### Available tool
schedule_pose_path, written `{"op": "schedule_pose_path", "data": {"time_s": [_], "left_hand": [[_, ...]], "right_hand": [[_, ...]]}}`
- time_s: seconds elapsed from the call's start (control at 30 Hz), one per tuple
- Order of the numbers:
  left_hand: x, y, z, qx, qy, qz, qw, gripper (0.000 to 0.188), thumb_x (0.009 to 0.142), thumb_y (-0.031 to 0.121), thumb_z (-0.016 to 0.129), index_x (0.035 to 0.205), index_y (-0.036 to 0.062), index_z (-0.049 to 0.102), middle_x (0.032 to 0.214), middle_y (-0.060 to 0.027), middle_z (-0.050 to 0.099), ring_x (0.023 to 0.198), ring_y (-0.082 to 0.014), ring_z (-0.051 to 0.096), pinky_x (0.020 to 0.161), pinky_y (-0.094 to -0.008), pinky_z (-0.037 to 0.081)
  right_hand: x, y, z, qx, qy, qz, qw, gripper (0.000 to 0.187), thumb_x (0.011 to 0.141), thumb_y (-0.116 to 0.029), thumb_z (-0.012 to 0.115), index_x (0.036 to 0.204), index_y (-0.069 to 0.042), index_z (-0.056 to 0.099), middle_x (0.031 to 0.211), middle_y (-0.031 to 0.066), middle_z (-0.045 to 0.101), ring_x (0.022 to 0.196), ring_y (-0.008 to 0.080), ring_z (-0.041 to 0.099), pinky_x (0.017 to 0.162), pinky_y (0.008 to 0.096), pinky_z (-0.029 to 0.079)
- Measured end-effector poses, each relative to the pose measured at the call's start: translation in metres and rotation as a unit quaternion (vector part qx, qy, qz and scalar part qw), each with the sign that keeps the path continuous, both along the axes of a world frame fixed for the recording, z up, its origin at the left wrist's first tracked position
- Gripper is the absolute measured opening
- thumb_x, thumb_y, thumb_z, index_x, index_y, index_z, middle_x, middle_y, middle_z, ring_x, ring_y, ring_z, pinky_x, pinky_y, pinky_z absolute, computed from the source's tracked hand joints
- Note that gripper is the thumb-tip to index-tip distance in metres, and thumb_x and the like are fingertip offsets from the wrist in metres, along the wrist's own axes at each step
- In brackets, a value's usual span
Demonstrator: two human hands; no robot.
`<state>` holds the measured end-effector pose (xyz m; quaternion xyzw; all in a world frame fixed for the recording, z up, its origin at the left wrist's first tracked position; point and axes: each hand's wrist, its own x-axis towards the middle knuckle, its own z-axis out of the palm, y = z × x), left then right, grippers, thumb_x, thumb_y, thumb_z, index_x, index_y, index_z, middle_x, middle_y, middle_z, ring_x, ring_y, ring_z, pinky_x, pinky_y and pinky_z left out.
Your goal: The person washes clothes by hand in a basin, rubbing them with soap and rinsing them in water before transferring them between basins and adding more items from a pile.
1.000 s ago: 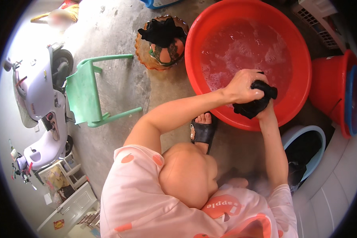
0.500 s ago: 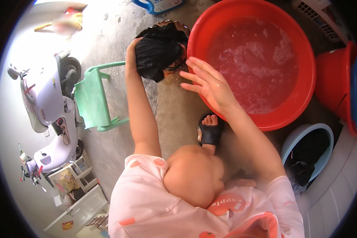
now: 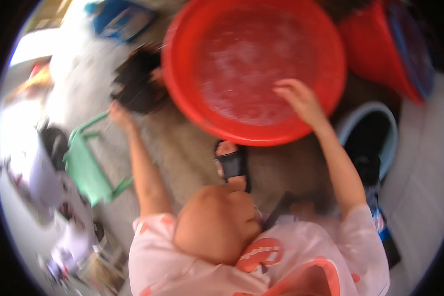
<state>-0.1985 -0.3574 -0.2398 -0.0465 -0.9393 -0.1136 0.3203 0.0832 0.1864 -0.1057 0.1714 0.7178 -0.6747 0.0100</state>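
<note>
A big red basin (image 3: 222, 133) holds soapy, reddish-looking water with patches of foam. Above its right part hovers my right hand (image 3: 303, 103), empty, its fingers loosely stretched out to the left. My left hand (image 3: 119, 114) is smeared by motion at the lower left edge of a bundle of black cloth (image 3: 138, 84); whether it grips the cloth I cannot tell. That bundle lies left of the basin, in or on a brownish container whose rim barely shows.
A green plastic stool (image 3: 89, 170) stands left of my left forearm. Beyond the cloth is a blue bottle (image 3: 121, 19). To the right are a light blue bucket (image 3: 392, 133) with dark cloth inside and a tilted red tub (image 3: 375, 49). A pale scooter (image 3: 29, 172) stands far left.
My right hand has moved right, from beside the basin's left rim to over the water. My left hand has slid down along the black cloth's edge. The whole view has shifted.
</note>
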Motion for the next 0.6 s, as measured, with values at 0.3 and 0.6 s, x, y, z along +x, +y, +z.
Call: {"op": "schedule_pose_path", "data": {"time_s": [0.3, 0.6], "left_hand": [[0.005, 0.028, 0.008, -0.240, -0.057, -0.045, 0.968, 0.045, 0.090, 0.033, 0.052, 0.126, 0.0053, 0.051, 0.130, -0.0249, 0.046, 0.123, -0.0447, 0.037, 0.102, -0.0503, 0.030], [0.058, 0.171, 0.107, 0.115, -0.061, -0.115, 0.985, 0.035, 0.086, 0.016, 0.055, 0.119, 0.0035, 0.057, 0.126, -0.0216, 0.051, 0.116, -0.0382, 0.049, 0.094, -0.0450, 0.041]], "right_hand": [[0.059, 0.042, 0.021, 0.410, 0.161, 0.036, 0.897, 0.024, 0.081, -0.014, 0.063, 0.105, -0.007, 0.064, 0.115, 0.0093, 0.059, 0.113, 0.0272, 0.052, 0.095, 0.0387, 0.042], [0.257, 0.189, 0.108, 0.508, -0.179, -0.104, 0.836, 0.037, 0.082, -0.020, 0.061, 0.116, -0.005, 0.058, 0.118, 0.0148, 0.058, 0.112, 0.0327, 0.052, 0.097, 0.0399, 0.040]]}}
